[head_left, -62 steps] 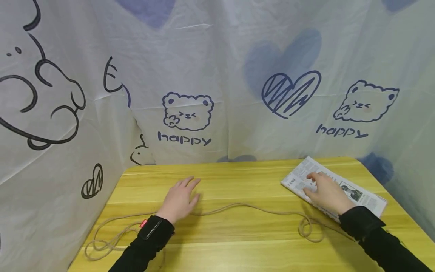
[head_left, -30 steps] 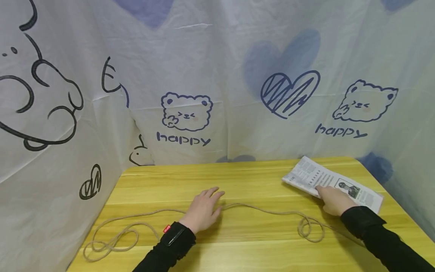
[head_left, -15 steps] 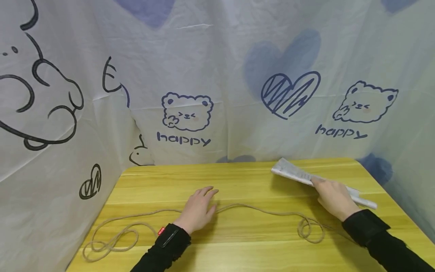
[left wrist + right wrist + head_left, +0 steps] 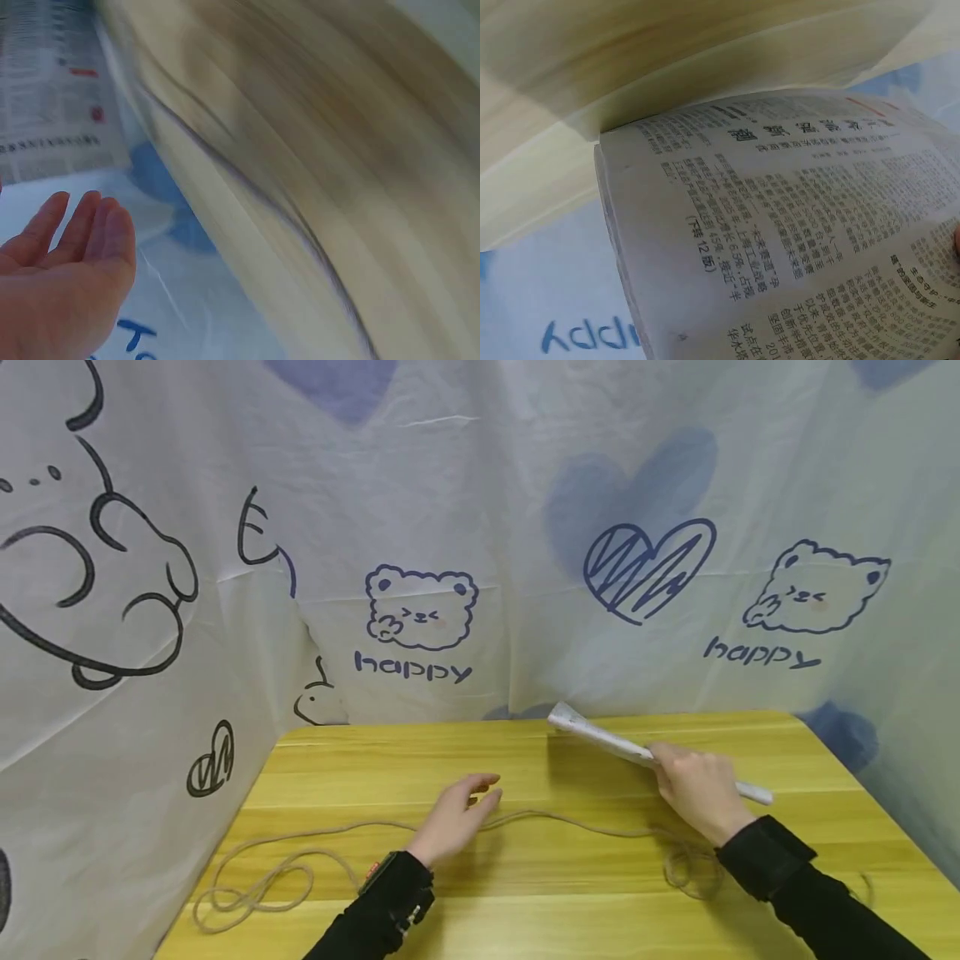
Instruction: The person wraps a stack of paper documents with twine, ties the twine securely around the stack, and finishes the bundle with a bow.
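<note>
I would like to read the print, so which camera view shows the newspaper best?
The right wrist view: the newspaper fills much of it, and its columns of print face the camera. The head view shows it nearly edge-on, gripped by the right hand. The left wrist view shows only a blurred part at upper left.

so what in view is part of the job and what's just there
Part of the job:
- newspaper, gripped by the right hand
- string, probably: it lies loose beside the open left hand, apparently not held

Just there:
- yellow table, under the string
- printed cloth, hanging behind the table
</note>
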`<action>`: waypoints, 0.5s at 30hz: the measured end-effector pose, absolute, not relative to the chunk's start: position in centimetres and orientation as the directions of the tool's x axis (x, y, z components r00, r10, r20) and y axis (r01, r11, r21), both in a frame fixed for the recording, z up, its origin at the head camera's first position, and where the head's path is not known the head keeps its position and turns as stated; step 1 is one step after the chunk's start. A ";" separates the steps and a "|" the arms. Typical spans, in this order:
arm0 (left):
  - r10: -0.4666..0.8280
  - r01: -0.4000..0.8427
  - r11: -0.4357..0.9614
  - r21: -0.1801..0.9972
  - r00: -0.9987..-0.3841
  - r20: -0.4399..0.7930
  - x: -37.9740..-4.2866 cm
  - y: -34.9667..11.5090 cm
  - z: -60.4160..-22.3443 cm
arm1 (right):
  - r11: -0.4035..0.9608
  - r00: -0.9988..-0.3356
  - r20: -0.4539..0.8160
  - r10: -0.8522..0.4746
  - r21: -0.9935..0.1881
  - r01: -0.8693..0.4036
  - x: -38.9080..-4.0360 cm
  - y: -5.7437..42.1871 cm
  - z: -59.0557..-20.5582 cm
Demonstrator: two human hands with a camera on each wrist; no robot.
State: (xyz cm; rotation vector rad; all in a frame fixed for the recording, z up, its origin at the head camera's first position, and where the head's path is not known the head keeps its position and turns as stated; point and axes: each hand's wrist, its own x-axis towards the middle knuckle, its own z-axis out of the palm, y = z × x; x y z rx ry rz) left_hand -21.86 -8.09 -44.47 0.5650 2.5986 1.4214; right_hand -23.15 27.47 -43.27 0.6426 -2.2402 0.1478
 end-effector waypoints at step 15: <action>0.455 -0.186 -0.336 0.923 -0.890 -0.014 -23.3 -2.2 -41.8 | 0.765 -0.415 0.750 -0.515 0.183 -0.618 -22.7 21.1 -43.5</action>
